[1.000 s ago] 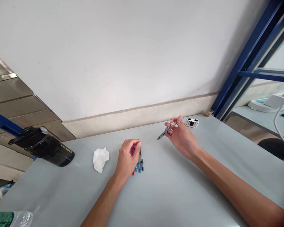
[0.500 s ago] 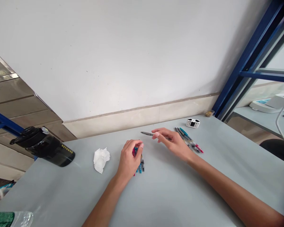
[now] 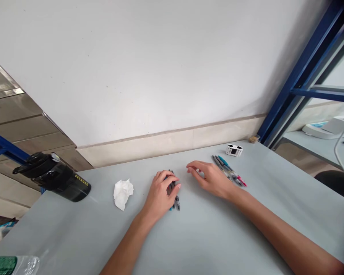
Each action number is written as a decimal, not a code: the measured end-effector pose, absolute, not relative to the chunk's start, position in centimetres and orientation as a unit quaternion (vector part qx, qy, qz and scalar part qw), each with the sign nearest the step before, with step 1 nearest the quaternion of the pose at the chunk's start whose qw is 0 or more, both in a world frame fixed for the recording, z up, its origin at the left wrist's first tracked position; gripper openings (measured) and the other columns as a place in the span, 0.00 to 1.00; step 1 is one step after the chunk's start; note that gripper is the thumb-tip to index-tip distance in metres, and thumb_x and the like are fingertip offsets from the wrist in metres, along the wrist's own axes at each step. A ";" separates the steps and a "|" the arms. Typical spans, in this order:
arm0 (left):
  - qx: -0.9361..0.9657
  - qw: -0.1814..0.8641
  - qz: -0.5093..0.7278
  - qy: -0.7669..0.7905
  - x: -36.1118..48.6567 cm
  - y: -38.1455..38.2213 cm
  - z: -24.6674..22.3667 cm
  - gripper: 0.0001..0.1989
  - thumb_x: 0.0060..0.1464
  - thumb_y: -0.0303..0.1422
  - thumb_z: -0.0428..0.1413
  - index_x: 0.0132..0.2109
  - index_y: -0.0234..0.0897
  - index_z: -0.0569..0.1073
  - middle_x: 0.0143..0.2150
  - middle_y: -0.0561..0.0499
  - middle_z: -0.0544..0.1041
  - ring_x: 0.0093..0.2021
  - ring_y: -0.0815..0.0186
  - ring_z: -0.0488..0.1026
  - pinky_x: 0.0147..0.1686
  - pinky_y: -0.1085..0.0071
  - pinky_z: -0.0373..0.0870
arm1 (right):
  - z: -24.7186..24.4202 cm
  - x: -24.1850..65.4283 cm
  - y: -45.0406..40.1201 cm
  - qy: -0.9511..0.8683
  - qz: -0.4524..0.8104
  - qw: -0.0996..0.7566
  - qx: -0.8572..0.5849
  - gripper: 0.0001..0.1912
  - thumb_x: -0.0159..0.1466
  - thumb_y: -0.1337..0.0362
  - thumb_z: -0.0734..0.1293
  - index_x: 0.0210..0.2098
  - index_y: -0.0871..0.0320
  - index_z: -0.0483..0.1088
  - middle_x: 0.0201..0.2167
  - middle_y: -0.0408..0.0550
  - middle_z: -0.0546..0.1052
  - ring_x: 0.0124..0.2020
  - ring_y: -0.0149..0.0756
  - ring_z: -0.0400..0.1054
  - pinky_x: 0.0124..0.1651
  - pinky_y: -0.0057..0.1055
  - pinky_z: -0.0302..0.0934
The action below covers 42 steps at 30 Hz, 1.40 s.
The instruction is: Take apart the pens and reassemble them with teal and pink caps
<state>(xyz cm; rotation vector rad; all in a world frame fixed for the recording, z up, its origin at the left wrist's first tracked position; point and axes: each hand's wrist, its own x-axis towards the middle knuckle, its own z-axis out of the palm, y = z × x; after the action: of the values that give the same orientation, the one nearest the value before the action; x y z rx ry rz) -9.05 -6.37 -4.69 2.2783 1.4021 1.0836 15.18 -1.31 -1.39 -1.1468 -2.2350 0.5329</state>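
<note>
My left hand [image 3: 162,193] curls over a small bundle of pens [image 3: 177,204] on the grey table, its thumb and fingers around their sides. Dark and blue pen ends stick out below the palm; the hand covers much of the bundle. To the right, my right hand [image 3: 210,178] hovers just above the tabletop with loosely bent fingers apart and nothing visible in them. Beyond its wrist lies a second group of pens [image 3: 228,170], grey, blue and one with a red end, partly hidden by that hand.
A crumpled white tissue [image 3: 122,194] lies left of my left hand. Farther left stands a black bottle [image 3: 60,179], with a green-labelled clear bottle [image 3: 5,265] at the lower left corner. A white device [image 3: 234,150] and a small clear container [image 3: 253,138] sit near the wall.
The dark grey pen has left my right hand, and another dark pen end shows at the left hand's bundle. My left hand has shifted slightly right.
</note>
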 end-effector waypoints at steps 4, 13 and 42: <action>0.783 0.119 0.371 0.484 -9.1 -6.4 -4.8 0.09 0.66 0.28 0.61 0.51 0.44 0.79 0.52 0.46 0.78 0.55 0.54 0.74 0.58 0.54 0.73 | -1.7 18.0 0.9 -0.819 -0.046 0.179 -0.544 0.18 0.68 0.69 0.62 0.56 0.62 0.72 0.52 0.61 0.78 0.52 0.54 0.73 0.53 0.45 0.64; 0.723 0.086 0.439 0.527 -9.2 -6.5 -4.0 0.12 0.69 0.29 0.57 0.56 0.44 0.75 0.53 0.45 0.78 0.55 0.54 0.75 0.57 0.54 0.73 | -1.6 21.1 2.0 -0.737 -0.073 0.025 -0.671 0.11 0.71 0.61 0.64 0.44 0.63 0.74 0.47 0.66 0.76 0.51 0.58 0.72 0.49 0.44 0.63; 0.679 0.128 0.518 0.505 -9.2 -6.7 -3.0 0.18 0.71 0.36 0.59 0.64 0.45 0.71 0.54 0.45 0.79 0.54 0.58 0.77 0.58 0.58 0.74 | -0.5 15.4 -2.0 -0.880 -0.012 0.366 -0.303 0.02 0.78 0.65 0.62 0.49 0.53 0.65 0.43 0.51 0.78 0.40 0.44 0.72 0.44 0.39 0.65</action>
<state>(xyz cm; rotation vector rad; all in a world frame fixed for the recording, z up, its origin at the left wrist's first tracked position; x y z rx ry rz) -9.22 -6.74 -3.03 1.9738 1.4680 1.5068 15.43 -1.97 -0.54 -0.7778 -2.2623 -0.0314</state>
